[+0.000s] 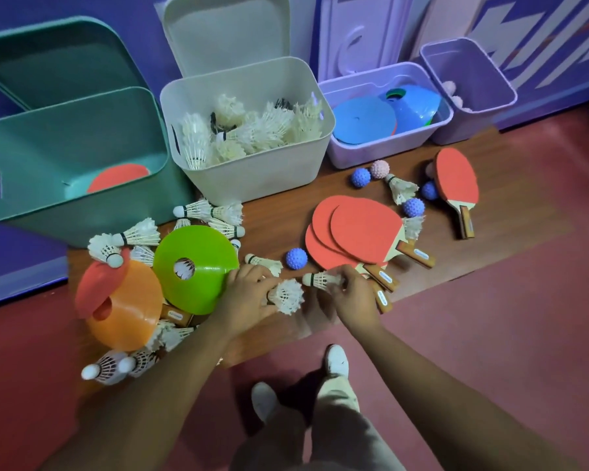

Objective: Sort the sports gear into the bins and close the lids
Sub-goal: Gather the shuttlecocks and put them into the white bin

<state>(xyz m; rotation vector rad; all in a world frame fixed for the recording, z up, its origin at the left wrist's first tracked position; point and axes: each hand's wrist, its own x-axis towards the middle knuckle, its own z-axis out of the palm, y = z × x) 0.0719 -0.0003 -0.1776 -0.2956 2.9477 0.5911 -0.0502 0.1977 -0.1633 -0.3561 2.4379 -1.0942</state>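
From where the head camera looks down, both hands are busy over the near edge of the low wooden tabletop (272, 226). The left hand (249, 294) has its grip curled round the cork end of a shuttlecock (288, 296), feathers fanned toward the person. The right hand (352, 297) pinches a second shuttlecock (320, 278) by its skirt, cork pointing left. The white bin (252, 185), already heaped with shuttlecocks, stands at the back just behind the green cone (198, 287), its lid (225, 32) propped upright behind it. Plenty is unsorted: more shuttlecocks lie round the cones at the left, and a stack of red paddles (361, 229) lies touching the right hand. I'd worry first about the feathers, since a pinch on the skirt could bend them if the fingers tighten. Reaching across to the white bin, a forearm might catch the green cone and scatter the shuttlecocks tucked against it. The blue spiky ball (296, 258) sits just beyond the hands and would roll at a nudge. A careless toss onto that heap could also bounce back out.
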